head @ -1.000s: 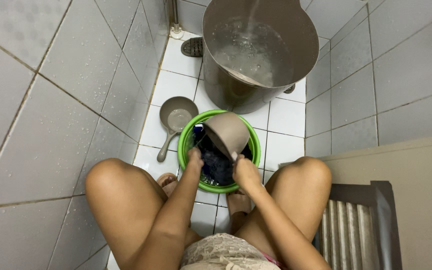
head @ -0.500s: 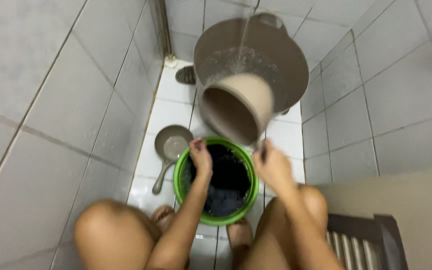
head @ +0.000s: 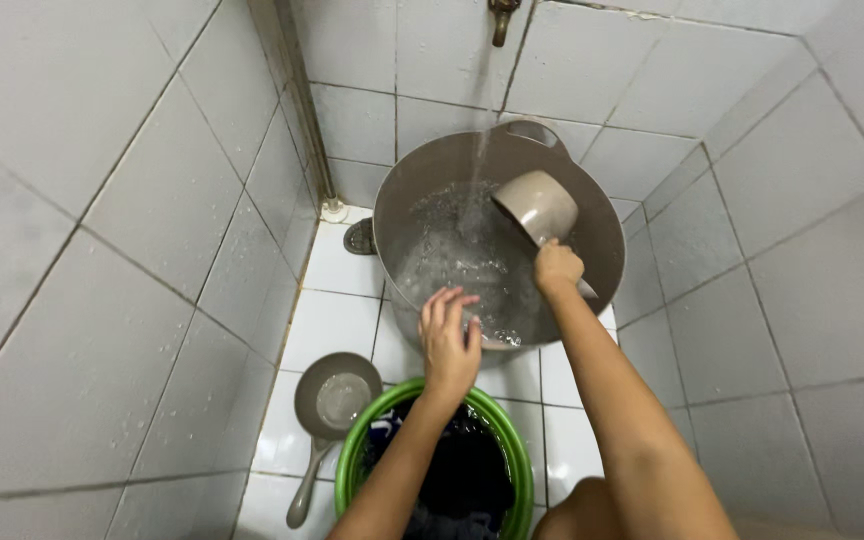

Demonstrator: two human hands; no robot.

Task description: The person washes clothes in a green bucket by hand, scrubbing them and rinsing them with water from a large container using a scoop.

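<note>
A: Right hand (head: 558,269), state?

B: Fingers closed round the handle of a beige dipper (head: 537,207), held tilted over the water inside the big grey bucket (head: 602,215). A stream from the wall tap (head: 500,18) falls into the bucket just beside the dipper.

A: Left hand (head: 450,338)?

B: Open, fingers spread, holding nothing. It hovers over the bucket's near rim; whether it touches, I cannot tell.

A: Basin?

B: Green basin (head: 350,455) on the tiled floor (head: 327,325), below the left forearm, dark clothes (head: 472,470) inside. A second grey dipper (head: 330,405) lies on the floor just left of it, a little water in it.

A: Progress?

B: Judged: bucket partly full, tap running; clothes sit in the basin, with no water level discernible there. I cannot tell whether the held dipper has water in it.
</note>
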